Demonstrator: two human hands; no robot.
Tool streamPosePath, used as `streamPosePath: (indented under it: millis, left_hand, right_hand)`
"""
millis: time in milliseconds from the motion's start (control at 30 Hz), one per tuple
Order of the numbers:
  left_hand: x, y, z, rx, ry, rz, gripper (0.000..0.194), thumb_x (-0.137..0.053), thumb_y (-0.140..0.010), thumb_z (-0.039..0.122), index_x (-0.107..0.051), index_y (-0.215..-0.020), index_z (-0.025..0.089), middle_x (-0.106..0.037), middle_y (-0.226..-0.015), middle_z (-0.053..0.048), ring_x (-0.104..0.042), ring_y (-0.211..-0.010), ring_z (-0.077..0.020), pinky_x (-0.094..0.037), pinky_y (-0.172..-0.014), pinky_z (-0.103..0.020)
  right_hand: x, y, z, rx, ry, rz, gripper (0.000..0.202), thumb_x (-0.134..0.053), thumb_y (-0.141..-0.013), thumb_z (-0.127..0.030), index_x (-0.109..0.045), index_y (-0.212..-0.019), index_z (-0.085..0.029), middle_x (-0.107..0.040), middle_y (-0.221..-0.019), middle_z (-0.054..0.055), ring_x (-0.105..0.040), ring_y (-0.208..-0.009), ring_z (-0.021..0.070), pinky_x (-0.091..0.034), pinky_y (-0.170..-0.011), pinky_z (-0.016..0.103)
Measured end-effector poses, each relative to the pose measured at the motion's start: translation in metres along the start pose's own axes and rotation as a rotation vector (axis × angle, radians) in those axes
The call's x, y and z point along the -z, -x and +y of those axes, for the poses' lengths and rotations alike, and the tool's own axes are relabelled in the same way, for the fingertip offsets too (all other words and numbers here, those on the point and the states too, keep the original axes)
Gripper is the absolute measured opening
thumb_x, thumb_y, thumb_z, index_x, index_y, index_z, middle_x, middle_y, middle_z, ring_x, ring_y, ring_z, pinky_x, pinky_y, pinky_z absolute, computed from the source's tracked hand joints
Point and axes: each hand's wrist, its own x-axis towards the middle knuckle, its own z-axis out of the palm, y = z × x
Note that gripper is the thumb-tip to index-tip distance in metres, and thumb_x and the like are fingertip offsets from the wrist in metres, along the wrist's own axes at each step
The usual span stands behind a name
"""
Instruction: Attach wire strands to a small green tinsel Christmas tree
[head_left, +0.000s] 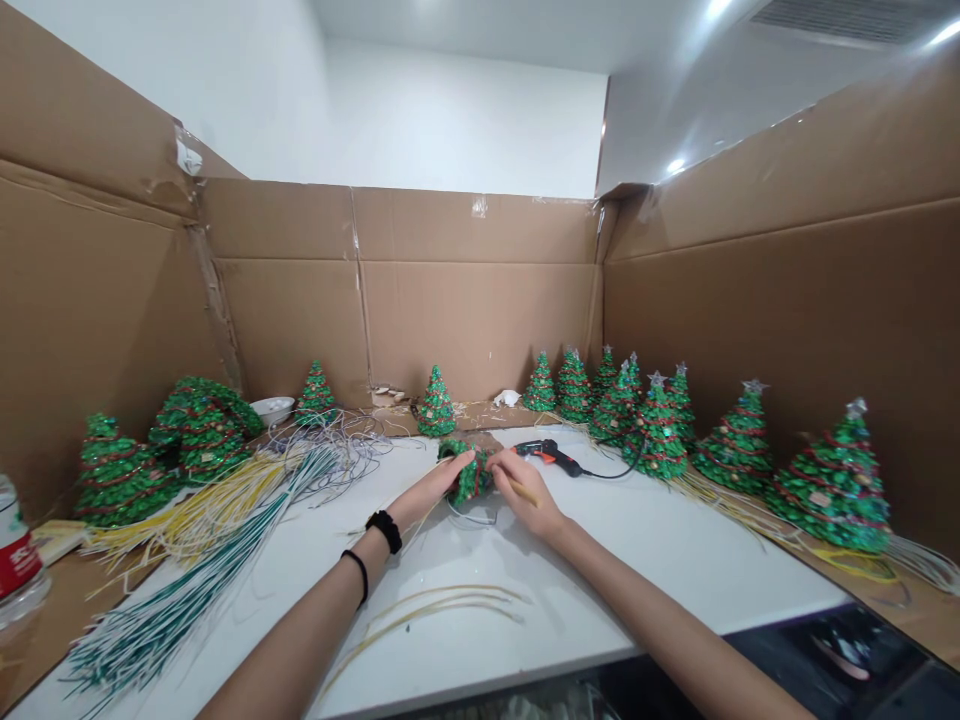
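Note:
Tipped on its side at the middle of the table is a small green tinsel Christmas tree (469, 478). My left hand (431, 485) wraps round it from the left, thumb on top. Close against the tree's other side, my right hand (531, 497) is closed on a thin tan stick-like tool (525, 491); its tip is hidden by the fingers and the tree. A pale loop of wire or cord (474, 519) hangs below the tree. Just beyond my right hand lies a black and orange glue gun (551, 455) with its cable running right.
Finished trees (656, 430) crowd the right side; others stand at the left and back. Bundles of green-white strands (217, 580) and yellow strands (187, 505) cover the left. Loose tan strips (442, 602) lie in front. Cardboard walls (480, 310) enclose the table; a bottle (16, 555) stands left.

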Motion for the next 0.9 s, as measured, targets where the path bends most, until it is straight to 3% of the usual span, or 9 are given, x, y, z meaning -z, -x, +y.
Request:
streamPosePath:
  millis: [533,900]
  left_hand:
    - [0.0020,-0.0050,-0.0063,0.003,0.034,0.020,0.041,-0.048,-0.082,0.052,-0.063,-0.091,0.015,-0.065,-0.091,-0.005,-0.054,-0.089,-0.0185,-0.038,-0.091,-0.035]
    - [0.0030,-0.0042,-0.0083,-0.001,0.040,0.002,0.042,-0.048,-0.082,0.053,-0.063,-0.094,0.015,-0.065,-0.092,-0.004,-0.053,-0.089,-0.0178,-0.037,-0.091,-0.033]
  right_hand:
    - [0.0008,-0.0003,-0.0014,-0.024,0.010,-0.009,0.024,-0.033,-0.092,-0.028,-0.053,-0.082,-0.019,-0.057,-0.077,0.002,-0.053,-0.069,0.0130,-0.040,-0.065,0.024]
    - [0.0018,0.0007,-0.0039,-0.113,0.027,-0.065,0.026,-0.032,-0.091,-0.031,-0.053,-0.081,-0.020,-0.053,-0.064,-0.002,-0.049,-0.056,0.0107,-0.035,-0.056,0.021]
